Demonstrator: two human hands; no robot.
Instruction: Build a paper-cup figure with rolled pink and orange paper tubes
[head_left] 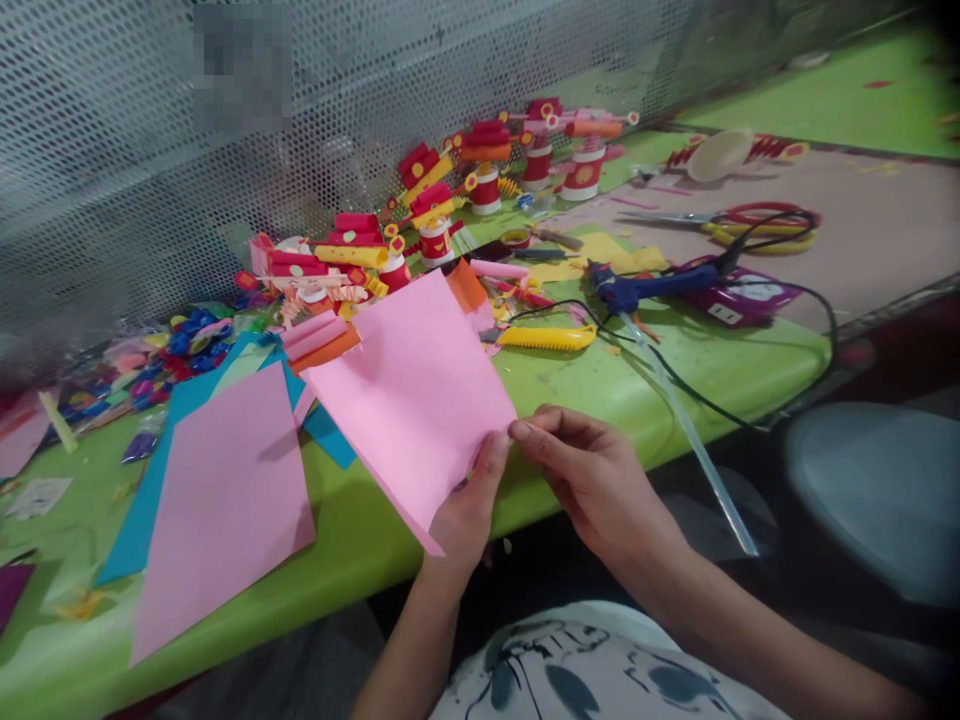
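A sheet of pink paper (420, 380) is held up in front of me, tilted above the near edge of the table. My left hand (469, 505) grips its lower right side, the thumb on top and the fingers hidden behind. At the sheet's right corner, my right hand (592, 470) pinches the paper between thumb and fingers. Another pink sheet (225, 510) lies flat to the left, over blue paper (154, 490). Pink and orange paper rolls (322, 340) sit just behind the held sheet.
A blue glue gun (637, 285) with a long glue stick (690, 435) overhangs the front edge. Close by are a yellow cutter (547, 337), scissors (739, 220) and a purple power socket (739, 297). Several paper-roll figures (487, 165) line the mesh (360, 100). A grey stool (877, 490) stands right.
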